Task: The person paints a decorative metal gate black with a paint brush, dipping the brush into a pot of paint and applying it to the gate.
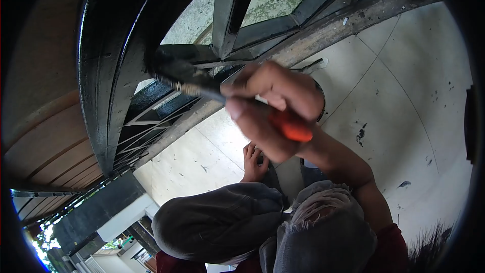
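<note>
worn on head, facing forward and down

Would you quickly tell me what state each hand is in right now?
Right hand: closed on a dark-bristled brush with an orange-red handle.
Left hand: fingers curled; whether it holds anything cannot be told.

Dark red sleeves [388,250], faded grey trousers [217,222] with one frayed knee [319,210].

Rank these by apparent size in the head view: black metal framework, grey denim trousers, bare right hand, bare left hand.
1. Black metal framework
2. Grey denim trousers
3. Right hand
4. Left hand
</note>
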A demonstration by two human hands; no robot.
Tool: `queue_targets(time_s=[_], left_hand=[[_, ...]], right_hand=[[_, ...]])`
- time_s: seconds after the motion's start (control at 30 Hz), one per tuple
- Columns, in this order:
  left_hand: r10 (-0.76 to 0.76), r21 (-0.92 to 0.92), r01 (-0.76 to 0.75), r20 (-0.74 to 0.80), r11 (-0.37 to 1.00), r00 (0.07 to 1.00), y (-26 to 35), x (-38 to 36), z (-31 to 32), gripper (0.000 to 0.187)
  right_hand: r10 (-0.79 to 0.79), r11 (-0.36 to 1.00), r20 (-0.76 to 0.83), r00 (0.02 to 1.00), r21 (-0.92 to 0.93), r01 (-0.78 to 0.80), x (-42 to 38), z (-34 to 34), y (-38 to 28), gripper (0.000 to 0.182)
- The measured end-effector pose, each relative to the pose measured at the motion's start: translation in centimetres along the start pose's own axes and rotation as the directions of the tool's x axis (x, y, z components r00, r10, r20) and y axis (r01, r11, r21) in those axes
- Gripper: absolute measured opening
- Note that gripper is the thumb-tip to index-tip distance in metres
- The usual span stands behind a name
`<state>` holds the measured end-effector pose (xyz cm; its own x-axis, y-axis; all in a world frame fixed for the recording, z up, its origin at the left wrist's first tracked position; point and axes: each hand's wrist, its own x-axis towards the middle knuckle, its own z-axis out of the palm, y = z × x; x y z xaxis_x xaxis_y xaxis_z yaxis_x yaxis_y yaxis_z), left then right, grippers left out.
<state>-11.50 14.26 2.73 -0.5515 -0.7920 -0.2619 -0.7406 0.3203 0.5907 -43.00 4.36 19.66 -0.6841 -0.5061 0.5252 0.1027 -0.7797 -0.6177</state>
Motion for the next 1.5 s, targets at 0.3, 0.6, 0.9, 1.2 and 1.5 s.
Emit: queue_targets(time_s=[0.3, 0.6, 0.9, 1.2, 1.5], left_hand=[[-0.03, -0.018, 0.031, 0.018, 0.999, 0.999, -1.3, -0.5, 0.5, 0.035], [0.001, 0.014, 0.0, -0.022, 1.0, 1.0, -0.1, -0.1, 0.2, 0.034], [-0.203, 0.409, 0.054, 0.333, 0.911, 0.921, -9.0, -3.4, 3.1, 0.041], [-0.026, -0.136, 0.015, -0.075, 0.991, 0.997, -0.4, -0.2, 0.6, 0.017], [0.006, -0.029, -0.006, -0.006, 1.0, 1.0, 0.9, 0.3, -0.5, 0.035]], right_hand=[[0.019, 0.997, -0.018, 1.0, -0.072, -0.02, -0.8, -0.8, -0.4, 0.011], [-0.023, 0.999, 0.023, 0.999, -0.039, 0.023, -0.5, -0.2, -0.6, 0.009], [-0.294, 0.895, 0.347, 0.891, -0.227, 0.384, -2.2, 0.1, -1.3, 0.031], [-0.285, 0.833, 0.412, 0.865, -0.34, 0.436, -3.1, 0.1, -0.9, 0.021], [-0.069, 0.947, 0.074, 0.995, -0.31, 0.089, -2.4, -1.4, -1.8, 0.012]])
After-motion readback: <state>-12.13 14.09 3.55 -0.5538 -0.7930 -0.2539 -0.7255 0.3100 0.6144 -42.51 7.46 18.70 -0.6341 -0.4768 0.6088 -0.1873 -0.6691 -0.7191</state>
